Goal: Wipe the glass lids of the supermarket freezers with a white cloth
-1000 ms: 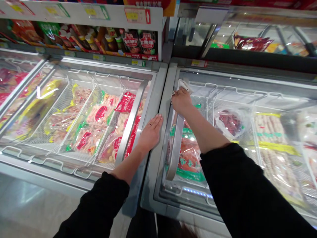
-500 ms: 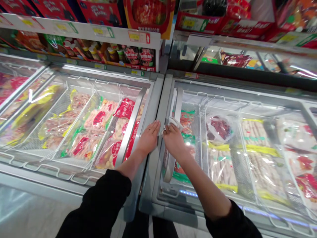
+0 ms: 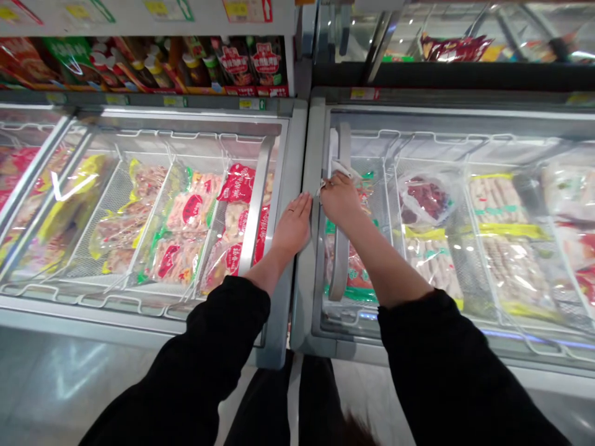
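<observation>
Two glass-topped chest freezers stand side by side before me. My left hand (image 3: pixel 292 224) lies flat, fingers stretched, on the right rim of the left freezer (image 3: pixel 279 322), near the seam. My right hand (image 3: pixel 340 197) is closed on a white cloth (image 3: pixel 346 170), which it presses against the left frame of the right freezer (image 3: pixel 304 297). Part of the cloth is hidden under the fingers. Beside that hand runs the upright grey handle (image 3: pixel 341 266) of the sliding glass lid. Another such handle (image 3: pixel 258 210) is on the left freezer, left of my left hand.
Under the glass lie packs of frozen meat (image 3: pixel 179 257), wrapped white packs (image 3: pixel 432 260) and a bag of dark red food (image 3: pixel 425 198), split by wire dividers. A shelf of bottles (image 3: pixel 158 68) and price tags stands behind. Tiled floor (image 3: pixel 51 378) shows in front.
My view has tilted down, so the upper shelf boxes are out of sight. My right hand and cloth have slid a little farther up the right freezer's frame. The left hand stays on the rim.
</observation>
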Demonstrator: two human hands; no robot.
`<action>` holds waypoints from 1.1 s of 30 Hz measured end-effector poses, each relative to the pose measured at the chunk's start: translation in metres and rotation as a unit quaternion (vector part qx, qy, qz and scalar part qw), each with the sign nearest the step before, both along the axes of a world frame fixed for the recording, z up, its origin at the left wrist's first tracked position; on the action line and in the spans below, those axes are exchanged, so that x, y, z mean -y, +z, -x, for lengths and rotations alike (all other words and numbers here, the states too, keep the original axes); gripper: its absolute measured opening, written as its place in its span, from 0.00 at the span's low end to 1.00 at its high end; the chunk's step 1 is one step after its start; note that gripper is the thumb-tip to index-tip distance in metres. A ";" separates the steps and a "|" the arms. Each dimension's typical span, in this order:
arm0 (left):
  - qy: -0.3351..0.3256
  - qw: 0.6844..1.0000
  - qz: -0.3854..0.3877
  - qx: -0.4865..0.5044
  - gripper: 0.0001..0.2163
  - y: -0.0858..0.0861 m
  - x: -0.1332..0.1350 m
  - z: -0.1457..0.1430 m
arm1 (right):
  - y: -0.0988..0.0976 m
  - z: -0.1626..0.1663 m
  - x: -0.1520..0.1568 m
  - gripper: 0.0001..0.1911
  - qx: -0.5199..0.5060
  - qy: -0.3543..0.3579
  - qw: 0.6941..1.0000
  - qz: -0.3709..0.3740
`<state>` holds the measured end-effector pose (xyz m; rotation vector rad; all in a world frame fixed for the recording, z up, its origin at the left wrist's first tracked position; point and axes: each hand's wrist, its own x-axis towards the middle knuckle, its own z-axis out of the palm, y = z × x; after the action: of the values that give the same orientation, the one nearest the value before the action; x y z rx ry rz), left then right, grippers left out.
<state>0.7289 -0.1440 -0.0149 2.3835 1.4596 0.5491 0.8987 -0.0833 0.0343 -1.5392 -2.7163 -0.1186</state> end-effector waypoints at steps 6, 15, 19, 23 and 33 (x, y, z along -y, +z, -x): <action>-0.001 1.000 0.013 0.013 0.32 -0.002 -0.003 -0.001 | 0.002 0.007 0.067 0.26 0.011 -0.011 0.999 0.034; -0.004 1.000 0.010 0.006 0.33 0.000 -0.005 -0.001 | 0.006 0.012 0.066 0.27 -0.021 -0.060 0.996 0.068; -0.032 0.999 0.009 0.016 0.33 -0.002 0.004 0.007 | 0.000 0.012 0.083 0.27 -0.044 -0.054 0.996 0.055; -0.063 0.998 0.011 0.019 0.34 -0.006 0.045 0.023 | -0.007 0.011 0.145 0.24 -0.050 -0.021 0.998 0.043; -0.058 0.998 -0.006 -0.030 0.35 -0.014 0.141 0.035 | -0.008 0.016 0.154 0.24 -0.024 -0.030 0.999 0.031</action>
<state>0.6936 -0.2854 -0.0291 2.4955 1.3336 0.4632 0.8830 -0.2373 0.0267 -1.6186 -2.6611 0.0009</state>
